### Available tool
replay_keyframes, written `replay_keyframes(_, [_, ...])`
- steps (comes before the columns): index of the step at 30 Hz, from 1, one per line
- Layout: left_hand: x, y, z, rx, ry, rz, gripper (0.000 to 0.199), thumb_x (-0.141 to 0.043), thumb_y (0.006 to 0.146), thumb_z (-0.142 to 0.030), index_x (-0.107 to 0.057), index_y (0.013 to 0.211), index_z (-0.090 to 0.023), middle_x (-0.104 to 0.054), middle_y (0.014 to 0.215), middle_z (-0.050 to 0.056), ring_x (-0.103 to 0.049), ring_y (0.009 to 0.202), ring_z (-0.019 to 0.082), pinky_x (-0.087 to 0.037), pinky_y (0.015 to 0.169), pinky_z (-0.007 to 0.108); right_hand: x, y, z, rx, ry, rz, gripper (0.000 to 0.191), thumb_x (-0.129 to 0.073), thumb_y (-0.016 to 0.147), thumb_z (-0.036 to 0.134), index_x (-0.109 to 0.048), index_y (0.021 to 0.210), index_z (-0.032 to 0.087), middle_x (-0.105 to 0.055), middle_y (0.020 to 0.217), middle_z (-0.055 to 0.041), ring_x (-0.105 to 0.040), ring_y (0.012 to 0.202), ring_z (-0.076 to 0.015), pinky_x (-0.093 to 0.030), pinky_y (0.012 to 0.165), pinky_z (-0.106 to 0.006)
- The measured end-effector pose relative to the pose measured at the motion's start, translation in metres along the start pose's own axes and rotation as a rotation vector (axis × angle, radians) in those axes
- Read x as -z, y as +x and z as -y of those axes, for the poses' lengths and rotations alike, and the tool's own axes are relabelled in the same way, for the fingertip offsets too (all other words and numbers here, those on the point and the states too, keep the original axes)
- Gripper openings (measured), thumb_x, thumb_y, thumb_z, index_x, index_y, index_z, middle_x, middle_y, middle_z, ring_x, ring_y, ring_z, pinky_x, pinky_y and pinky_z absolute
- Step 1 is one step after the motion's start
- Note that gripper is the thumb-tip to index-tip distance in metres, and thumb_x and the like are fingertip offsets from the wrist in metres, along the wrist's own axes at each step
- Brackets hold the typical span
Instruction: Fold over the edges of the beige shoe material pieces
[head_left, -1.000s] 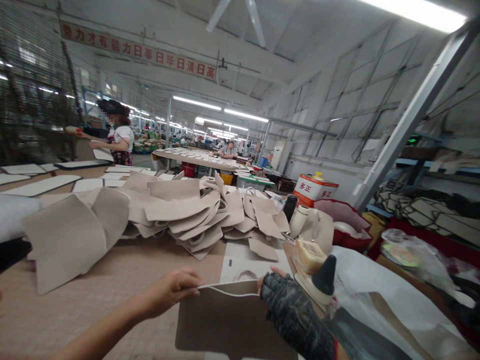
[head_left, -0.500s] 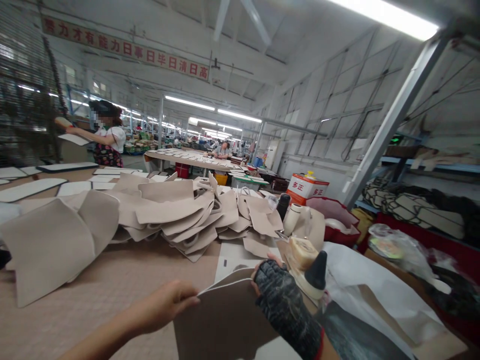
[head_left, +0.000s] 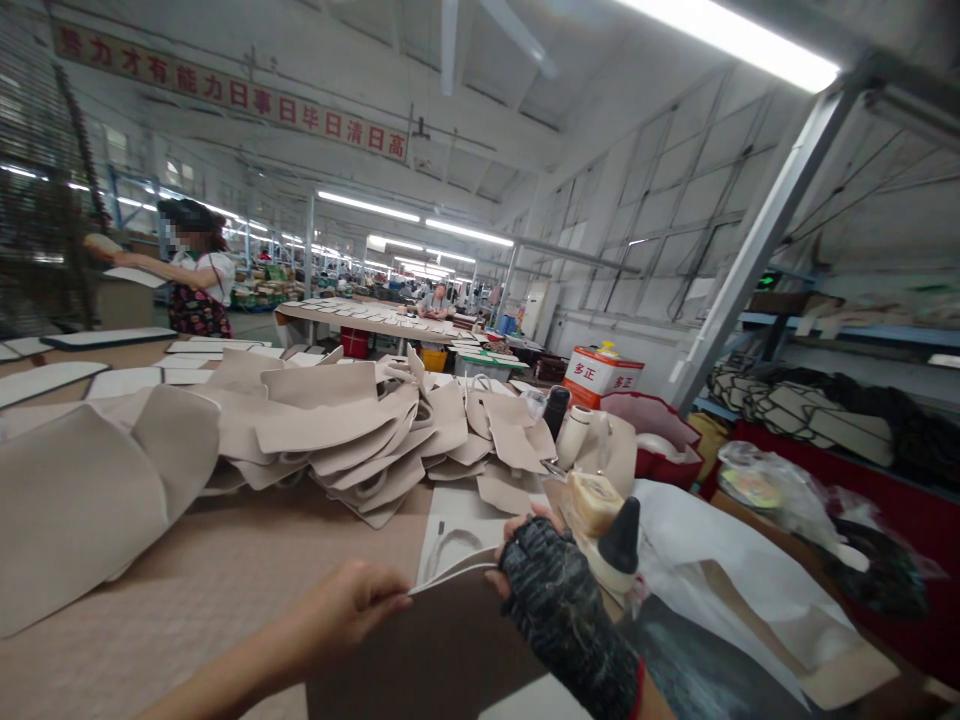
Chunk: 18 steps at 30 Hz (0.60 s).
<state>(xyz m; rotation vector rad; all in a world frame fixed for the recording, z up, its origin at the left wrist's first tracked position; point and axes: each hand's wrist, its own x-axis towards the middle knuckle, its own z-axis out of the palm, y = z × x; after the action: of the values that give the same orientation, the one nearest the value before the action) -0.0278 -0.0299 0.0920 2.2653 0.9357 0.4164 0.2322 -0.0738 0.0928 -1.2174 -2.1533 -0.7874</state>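
Between my hands stands a taupe panel [head_left: 420, 650] with pale edges; two layers show along its top. My left hand [head_left: 364, 598], bare, pinches the panel's upper left corner. At the upper right, my right hand [head_left: 555, 590], in a dark fingerless glove, grips the same edge, its fingertips partly hidden behind the glove. A pale sheet [head_left: 442, 508] with a curved strip lies just beyond the panel. To the right of my gloved hand are a cream-coloured block [head_left: 595, 500] and a bottle with a black cone-shaped cap [head_left: 621, 540].
A heap of beige cut pieces [head_left: 337, 425] spreads across the table [head_left: 247, 560]. Further right are a white bottle [head_left: 574, 436], a red and white can [head_left: 600, 372], a red container [head_left: 651, 425] and white sheeting [head_left: 720, 560]. A co-worker [head_left: 196, 270] stands at the far left.
The view has turned slightly right, so the surroundings sit further left. Both hands keep hold of the panel, and its top edge is pressed flatter, with a narrower gap between the layers.
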Motion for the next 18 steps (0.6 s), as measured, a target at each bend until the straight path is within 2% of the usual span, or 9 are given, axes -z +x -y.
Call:
replay_keyframes(2, [0.002, -0.005, 0.001, -0.015, 0.016, 0.032, 0.037, -0.041, 0.091, -0.039, -0.067, 0.074, -0.017, -0.059, 0.064, -0.001, -0.051, 0.062, 0.015, -0.036, 0.057, 0.022, 0.012, 0.000, -0.003, -0.044, 0.046, 0.018, 0.009, -0.063, 0.078, 0.017, -0.062, 0.086, 0.016, -0.070, 0.103, -0.0150, -0.065, 0.097, -0.0324, -0.046, 0.092, -0.060])
replay_keyframes(4, [0.005, -0.009, 0.003, -0.019, 0.026, 0.062, 0.040, -0.041, 0.091, -0.039, -0.067, 0.072, -0.017, -0.057, 0.062, -0.001, -0.050, 0.060, 0.014, -0.035, 0.056, 0.022, 0.021, 0.001, -0.007, -0.133, 0.168, 0.124, 0.016, -0.067, 0.074, 0.015, -0.063, 0.090, 0.016, -0.070, 0.104, -0.0128, -0.065, 0.098, -0.0303, -0.049, 0.090, -0.054])
replay_keyframes(7, [0.010, -0.012, 0.007, -0.019, 0.031, 0.074, 0.041, -0.042, 0.091, -0.042, -0.067, 0.069, -0.018, -0.056, 0.060, -0.001, -0.049, 0.060, 0.014, -0.035, 0.056, 0.022, 0.024, 0.000, -0.010, -0.271, 0.366, 0.326, 0.016, -0.067, 0.074, 0.014, -0.062, 0.088, 0.018, -0.070, 0.086, -0.0051, -0.065, 0.083, -0.0226, -0.053, 0.079, -0.039])
replay_keyframes(9, [0.013, -0.014, 0.009, -0.003, 0.022, 0.070, 0.039, -0.044, 0.090, -0.042, -0.068, 0.071, -0.018, -0.059, 0.063, -0.001, -0.051, 0.063, 0.015, -0.037, 0.057, 0.021, 0.020, -0.003, -0.009, -0.284, 0.421, 0.384, 0.006, -0.062, 0.078, 0.015, -0.059, 0.083, 0.018, -0.066, 0.079, -0.0028, -0.063, 0.075, -0.0190, -0.052, 0.070, -0.032])
replay_keyframes(10, [0.014, -0.015, 0.010, 0.006, 0.018, 0.068, 0.037, -0.045, 0.090, -0.042, -0.069, 0.074, -0.019, -0.062, 0.066, -0.001, -0.053, 0.065, 0.016, -0.038, 0.059, 0.021, 0.017, -0.005, -0.008, -0.258, 0.423, 0.375, 0.002, -0.058, 0.080, 0.016, -0.058, 0.081, 0.018, -0.065, 0.078, -0.0029, -0.062, 0.072, -0.0180, -0.051, 0.067, -0.030])
replay_keyframes(15, [0.008, -0.011, 0.002, 0.018, 0.043, 0.122, 0.033, -0.044, 0.090, -0.036, -0.072, 0.085, -0.019, -0.069, 0.077, 0.001, -0.058, 0.072, 0.017, -0.040, 0.063, 0.021, 0.006, -0.010, 0.000, -0.067, 0.394, 0.152, 0.016, -0.042, 0.090, 0.020, -0.056, 0.082, 0.019, -0.065, 0.076, -0.0049, -0.061, 0.070, -0.0181, -0.051, 0.065, -0.030])
replay_keyframes(18, [-0.001, -0.001, -0.007, 0.005, 0.057, 0.114, 0.032, -0.044, 0.088, -0.033, -0.072, 0.089, -0.019, -0.070, 0.078, 0.001, -0.059, 0.072, 0.017, -0.040, 0.063, 0.022, 0.007, -0.006, 0.005, -0.034, 0.412, 0.137, 0.019, -0.040, 0.090, 0.023, -0.055, 0.079, 0.020, -0.063, 0.071, -0.0032, -0.058, 0.063, -0.0167, -0.049, 0.058, -0.028])
